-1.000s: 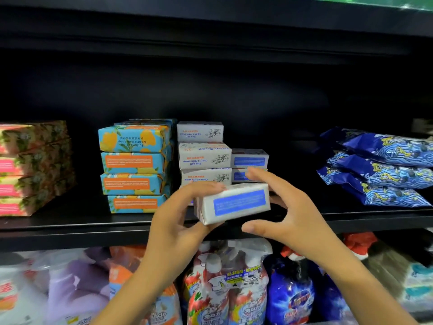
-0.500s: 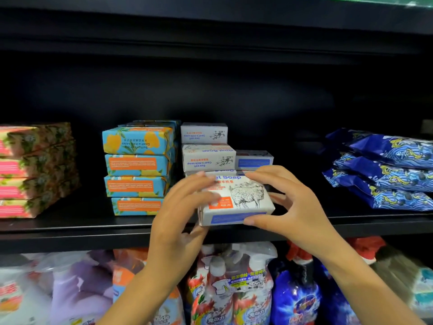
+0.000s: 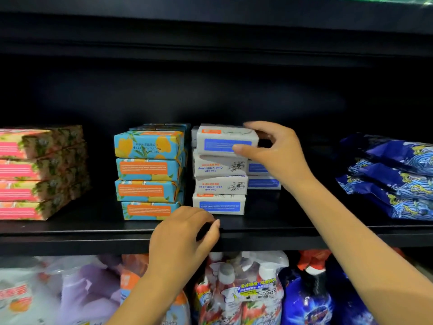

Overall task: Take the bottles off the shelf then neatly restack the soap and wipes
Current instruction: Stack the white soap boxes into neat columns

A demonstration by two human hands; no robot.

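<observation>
step: seating the white cardboard soap box with blue label point(image 3: 226, 141) on top of the white soap stack point(image 3: 220, 184), mid black shelf point(image 3: 70, 233).
right hand: my right hand point(image 3: 278, 156) grips the box's right end, thumb on the front face, fingers over the top.
left hand: my left hand point(image 3: 185, 233) is loosely curled at the shelf's front edge and holds nothing.
do it well: I'd set it down flat with the blue face flush with the boxes under it. The box looks a bit skewed, so I'd square it before letting go. Keep it off the blue-and-orange soap stack point(image 3: 148, 174) just beside. The lower boxes aren't aligned, so my free hand could steady them.
wipes: dark blue wipes packs point(image 3: 393, 179) piled at the shelf's right end, well apart from my hands.
bottles: none seen on this shelf. Spray bottles point(image 3: 246, 294) sit on the level below.
change: half a second ago both hands held the box low at the front edge, sheep face up. Now it's up on the stack with the right hand alone, and the left has dropped off.
</observation>
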